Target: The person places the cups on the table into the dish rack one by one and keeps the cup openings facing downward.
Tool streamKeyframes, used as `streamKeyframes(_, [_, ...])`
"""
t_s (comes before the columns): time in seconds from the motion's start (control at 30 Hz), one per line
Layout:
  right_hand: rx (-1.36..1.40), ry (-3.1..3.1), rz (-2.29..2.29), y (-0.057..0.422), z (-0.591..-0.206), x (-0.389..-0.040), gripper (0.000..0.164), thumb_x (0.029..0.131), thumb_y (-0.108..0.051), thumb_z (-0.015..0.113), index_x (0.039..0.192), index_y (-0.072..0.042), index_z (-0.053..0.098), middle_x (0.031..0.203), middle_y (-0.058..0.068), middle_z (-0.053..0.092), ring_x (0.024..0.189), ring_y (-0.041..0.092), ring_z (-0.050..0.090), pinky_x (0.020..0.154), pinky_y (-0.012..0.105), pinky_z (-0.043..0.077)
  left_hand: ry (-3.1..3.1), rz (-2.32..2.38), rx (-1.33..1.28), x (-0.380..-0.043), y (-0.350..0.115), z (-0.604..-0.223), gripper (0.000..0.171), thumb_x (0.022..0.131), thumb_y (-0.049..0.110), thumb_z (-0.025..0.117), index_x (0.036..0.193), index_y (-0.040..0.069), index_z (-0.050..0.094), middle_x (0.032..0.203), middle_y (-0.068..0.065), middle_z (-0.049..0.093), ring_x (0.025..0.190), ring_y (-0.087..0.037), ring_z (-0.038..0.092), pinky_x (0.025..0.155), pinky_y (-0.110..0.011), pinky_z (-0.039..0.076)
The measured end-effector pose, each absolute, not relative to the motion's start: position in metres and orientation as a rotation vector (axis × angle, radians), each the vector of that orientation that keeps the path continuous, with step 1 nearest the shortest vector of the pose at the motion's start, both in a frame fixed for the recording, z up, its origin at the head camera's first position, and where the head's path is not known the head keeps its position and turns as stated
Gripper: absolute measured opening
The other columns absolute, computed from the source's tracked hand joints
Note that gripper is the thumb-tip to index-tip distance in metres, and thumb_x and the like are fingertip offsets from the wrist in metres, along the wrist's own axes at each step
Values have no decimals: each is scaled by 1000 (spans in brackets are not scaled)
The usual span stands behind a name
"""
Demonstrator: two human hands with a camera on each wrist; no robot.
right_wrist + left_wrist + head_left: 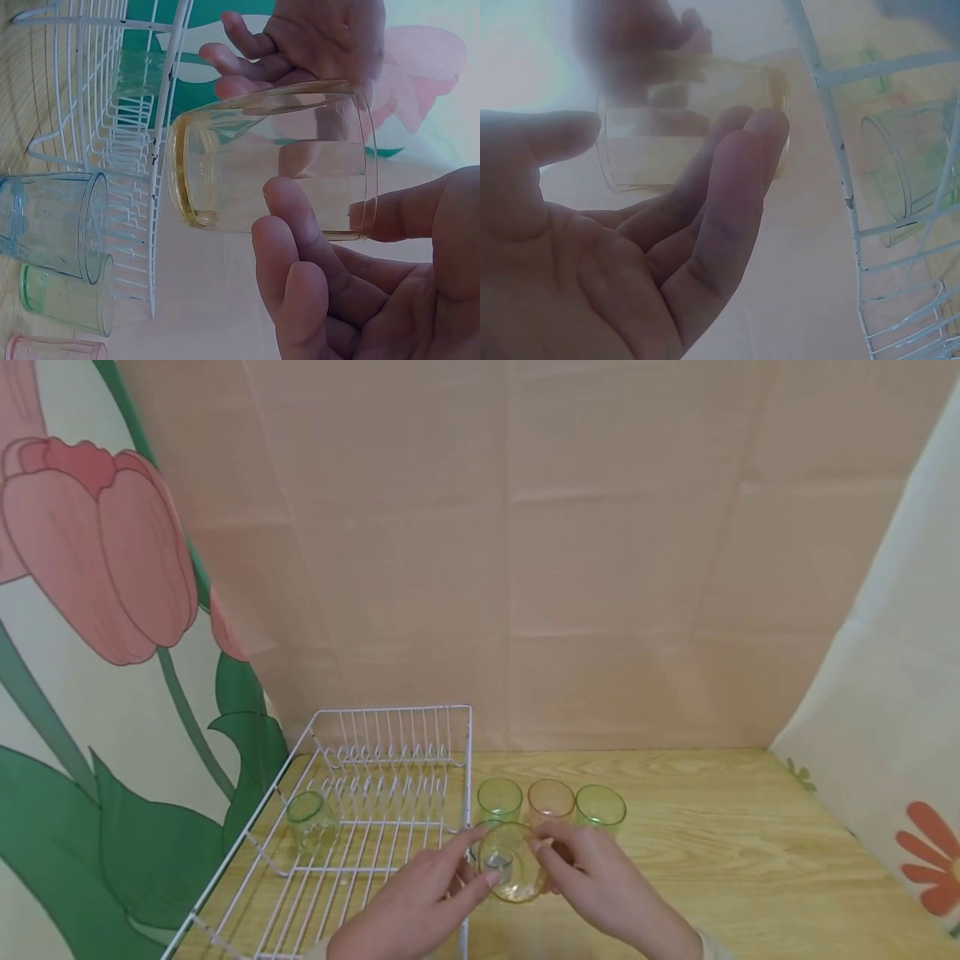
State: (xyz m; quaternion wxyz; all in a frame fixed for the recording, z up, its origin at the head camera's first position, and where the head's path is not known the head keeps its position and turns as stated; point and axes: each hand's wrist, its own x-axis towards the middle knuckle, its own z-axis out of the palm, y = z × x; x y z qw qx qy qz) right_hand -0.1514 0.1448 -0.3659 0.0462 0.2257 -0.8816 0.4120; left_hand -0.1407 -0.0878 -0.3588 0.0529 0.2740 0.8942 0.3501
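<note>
While it hangs above the tabletop [712,852], just beside the right rail of the white wire dish rack [469,760], one yellow-tinted glass tumbler [519,864], mouth upward, is held between two hands. Probable hazards: a slip, should one hand let go before the other has the smooth wall firmly; a knock, should the thick base swing against the rail or a neighbouring glass. Left hand [431,881]: partly curled, thumb and fingers gripping the near-rack side. Right hand [596,877]: half closed, thumb at the rim, bent fingers against the wall. Close by: one blue-tinted tumbler [52,225] (distinct only from the right wrist). Behind, in a row: one green tumbler [499,797], one pink-orange tumbler [551,797], a second green tumbler [602,806]. Farther left, inside the rack: one green faceted tumbler [313,828].
</note>
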Motion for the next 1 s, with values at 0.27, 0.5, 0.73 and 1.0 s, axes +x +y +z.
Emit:
streamKeyframes(0.27, [604, -2718, 1316, 144, -364, -152, 35, 98, -40, 46, 115, -14, 62, 62, -11, 59, 55, 6, 56, 50, 25, 46, 2726, 1087, 843, -141, -88, -359, 58, 94, 58, 40, 140, 22, 38, 85, 17, 61, 76, 3, 55, 66, -23, 47])
streamKeyframes(0.5, [590, -2699, 1337, 145, -363, -153, 32, 99, -42, 41, 107, -21, 63, 65, -10, 62, 57, 9, 58, 55, 24, 46, 2745, 1087, 848, -142, -87, -358, 56, 94, 56, 42, 140, 25, 36, 86, 16, 63, 77, 3, 57, 66, -23, 48])
streamKeyframes(0.73, [550, -2706, 1379, 145, -361, -155, 32, 99, -43, 40, 110, -22, 61, 66, -9, 64, 59, 11, 59, 55, 26, 47, 2742, 1117, 871, -142, -86, -356, 52, 94, 56, 42, 139, 31, 35, 87, 16, 63, 79, 2, 57, 65, -23, 48])
streamKeyframes(1.0, [477, -2749, 1443, 144, -360, -159, 37, 99, -49, 35, 107, -22, 61, 69, -6, 65, 62, 16, 61, 45, 28, 47, 2748, 1108, 827, -140, -85, -356, 53, 93, 58, 41, 140, 37, 31, 102, 7, 67, 92, -5, 61, 70, -29, 51])
